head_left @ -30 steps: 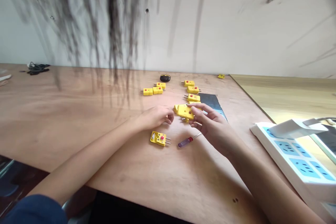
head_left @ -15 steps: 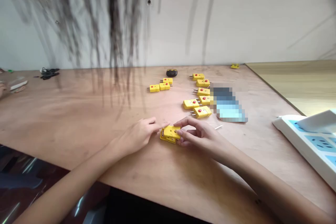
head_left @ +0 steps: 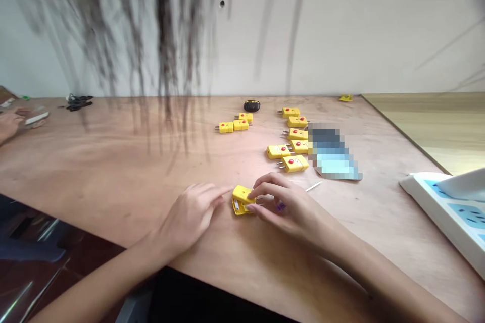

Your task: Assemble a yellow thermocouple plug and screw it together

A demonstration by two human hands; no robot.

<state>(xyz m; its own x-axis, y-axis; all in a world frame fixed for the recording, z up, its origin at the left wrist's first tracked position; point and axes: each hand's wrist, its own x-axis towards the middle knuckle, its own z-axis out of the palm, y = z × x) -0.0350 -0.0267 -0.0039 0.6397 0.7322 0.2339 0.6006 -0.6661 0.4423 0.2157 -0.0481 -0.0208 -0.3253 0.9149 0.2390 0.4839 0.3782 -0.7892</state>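
A yellow plug housing lies in two parts on the table between my hands. Its upper cover (head_left: 241,192) sits tilted over the lower half (head_left: 238,209), and the gap shows a small whitish or metal part inside. My right hand (head_left: 282,202) pinches the cover from the right with thumb and fingers. Pins stick out to the right beneath those fingers. Something small and purple (head_left: 280,206) shows under the right palm; its kind is unclear. My left hand (head_left: 195,209) rests on the table at the left, fingers stretched out, fingertips close to the cover's left edge.
Several yellow plugs with red buttons (head_left: 295,163) lie beyond my right hand, beside a pixelated flat object (head_left: 335,156). Three more (head_left: 226,127) lie farther left, near a black case (head_left: 252,106). A white power strip (head_left: 435,197) stands right. Another person's hand (head_left: 11,122) appears far left.
The cover has tilted and turned over the lower half, widening the gap at the front. My left hand has drawn back slightly. The whole view has shifted a little.
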